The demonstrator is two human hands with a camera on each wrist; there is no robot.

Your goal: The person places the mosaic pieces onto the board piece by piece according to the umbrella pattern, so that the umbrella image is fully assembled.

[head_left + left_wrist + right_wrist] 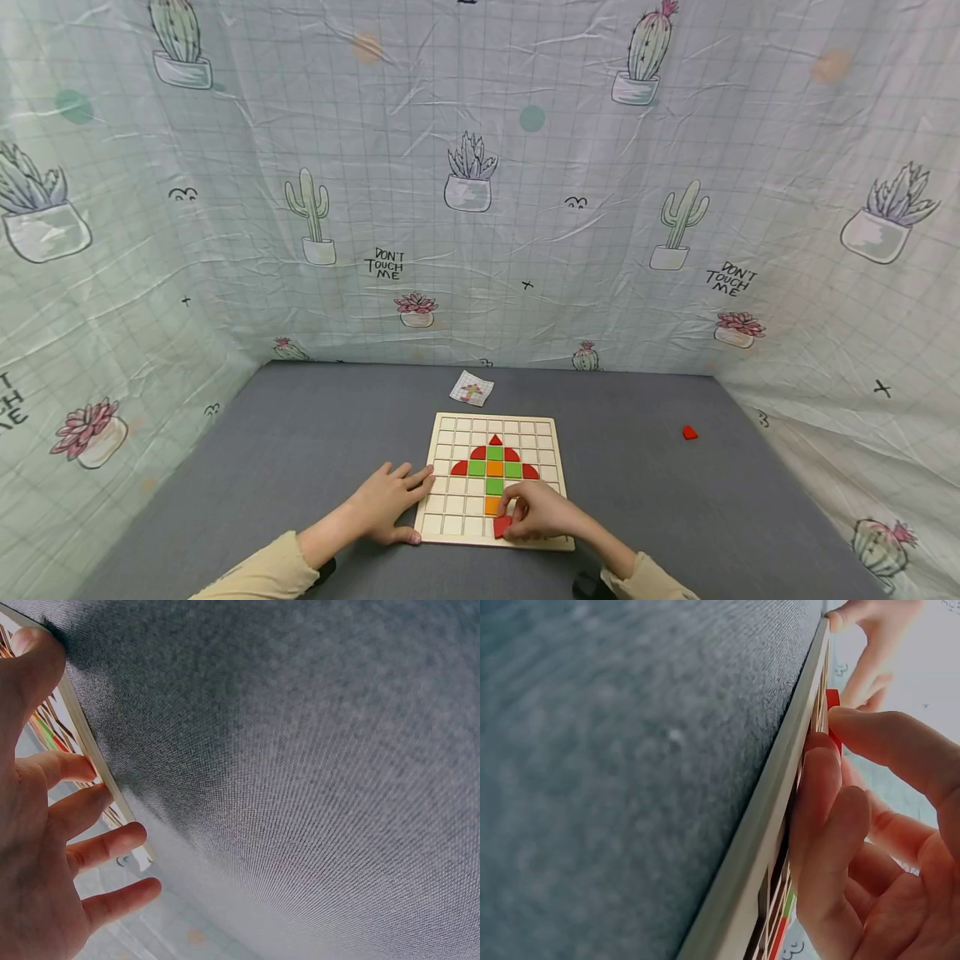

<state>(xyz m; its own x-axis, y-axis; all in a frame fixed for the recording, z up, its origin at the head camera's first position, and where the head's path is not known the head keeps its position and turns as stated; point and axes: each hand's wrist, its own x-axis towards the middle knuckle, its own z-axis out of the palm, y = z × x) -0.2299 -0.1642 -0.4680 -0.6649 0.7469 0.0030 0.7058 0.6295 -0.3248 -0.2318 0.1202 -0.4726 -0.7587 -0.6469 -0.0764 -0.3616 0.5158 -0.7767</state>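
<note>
A wooden grid board (453, 507) lies on the grey table with red, green and orange pieces set in a symmetric pattern, a red triangle (496, 440) at its top. My left hand (388, 504) rests along the board's left edge, fingers spread, thumb by the near corner. In the left wrist view, that hand (37, 810) touches the board's rim. Thumb and fingers of my right hand (543, 510) pinch a red piece (502, 527) just below the lower orange square (492, 505). The right wrist view shows the red piece (834, 697) tilted against the grid; its full outline is hidden.
Behind the board lies a small picture card (472, 389) with a similar coloured figure. A loose red piece (690, 432) sits to the right on the grey table (637, 467). A cactus-print curtain (517, 275) surrounds the table at the back and sides.
</note>
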